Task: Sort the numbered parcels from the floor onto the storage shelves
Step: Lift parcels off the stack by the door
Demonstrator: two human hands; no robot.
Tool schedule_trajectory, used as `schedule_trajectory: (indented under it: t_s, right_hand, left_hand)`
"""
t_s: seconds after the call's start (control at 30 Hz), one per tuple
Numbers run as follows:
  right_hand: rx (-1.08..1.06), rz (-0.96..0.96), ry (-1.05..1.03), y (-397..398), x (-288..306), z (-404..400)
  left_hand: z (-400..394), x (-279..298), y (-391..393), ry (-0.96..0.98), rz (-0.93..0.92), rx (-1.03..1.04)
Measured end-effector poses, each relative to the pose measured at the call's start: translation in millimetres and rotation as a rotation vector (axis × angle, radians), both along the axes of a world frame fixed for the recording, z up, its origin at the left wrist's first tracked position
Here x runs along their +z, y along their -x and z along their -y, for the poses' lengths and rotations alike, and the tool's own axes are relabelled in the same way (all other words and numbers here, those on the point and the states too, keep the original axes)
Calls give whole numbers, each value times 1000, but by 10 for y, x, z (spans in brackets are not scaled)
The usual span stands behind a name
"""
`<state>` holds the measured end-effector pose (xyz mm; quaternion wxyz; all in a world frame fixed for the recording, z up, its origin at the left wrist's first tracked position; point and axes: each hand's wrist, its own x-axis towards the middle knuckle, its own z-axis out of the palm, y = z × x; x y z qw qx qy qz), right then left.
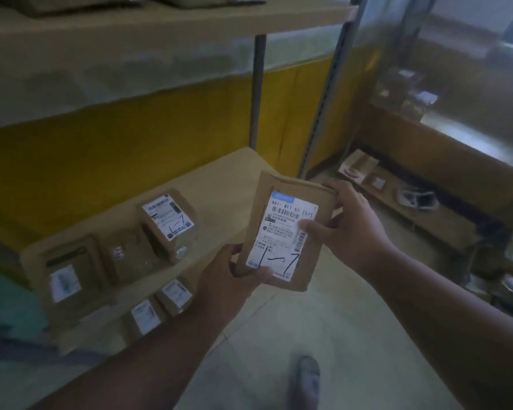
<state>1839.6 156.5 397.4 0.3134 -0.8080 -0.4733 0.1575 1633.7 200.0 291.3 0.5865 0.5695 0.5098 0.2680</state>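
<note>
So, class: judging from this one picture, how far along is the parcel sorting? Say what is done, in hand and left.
Done: several labelled parcels already sit on the shelf, one box marked like the held one. In hand: the left hand and right hand hold a parcel with its label facing up, not yet shelved. Left: placing it; more packages seem to lie on the floor at far right, though blurred.

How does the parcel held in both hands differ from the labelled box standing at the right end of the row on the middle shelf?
The held parcel is a thin, flat package; the shelf box is a thick block. The held parcel is gripped by the left hand at its bottom and the right hand at its side; the shelf box rests on the middle shelf, untouched. Both are brown with white labels bearing similar handwritten marks.
</note>
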Motion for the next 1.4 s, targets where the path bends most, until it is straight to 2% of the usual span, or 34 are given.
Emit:
schedule_trajectory:
  t_s: [0.17,0.3,0.4,0.47,0.57,0.67,0.77,0.97,1.1,1.27,1.4]
  right_hand:
    - [243,-43,55,-371,-369,-915]
    - [394,-86,102,-469,-575,-1505]
    - [479,-50,146,-431,-736,-1972]
    - [510,-8,208,-378,-853,-2268]
    - [524,-85,252,-373,-1108,-2721]
    - [581,-76,309,-389,-1282,-3078]
    - [661,25,356,-413,-1417,-3348]
    - [927,149,340,-340,-1738,-3903]
    - [1014,202,353,-279,-2006,-4110]
    - [1065,181,344,-165,-2304,-4273]
    - [1119,200,424,-157,-2344,-4295]
  left_hand:
    - [-220,-234,-298,21,-63,182]
    - [-326,-292,-494,43,-219,412]
    - [-551,-367,-569,73,-333,469]
    - [-742,-415,-587,116,-343,518]
    - [-1070,-454,-603,164,-340,553]
    - [-1290,-518,-698,218,-354,645]
    - [-1394,-594,-920,316,-296,783]
    - [-1674,-911,-1310,452,14,1123]
    - [-1797,-1075,-1478,489,37,1229]
    - [-1933,-1277,-1471,443,77,1408]
    - [-1946,-1368,-1429,412,75,1501]
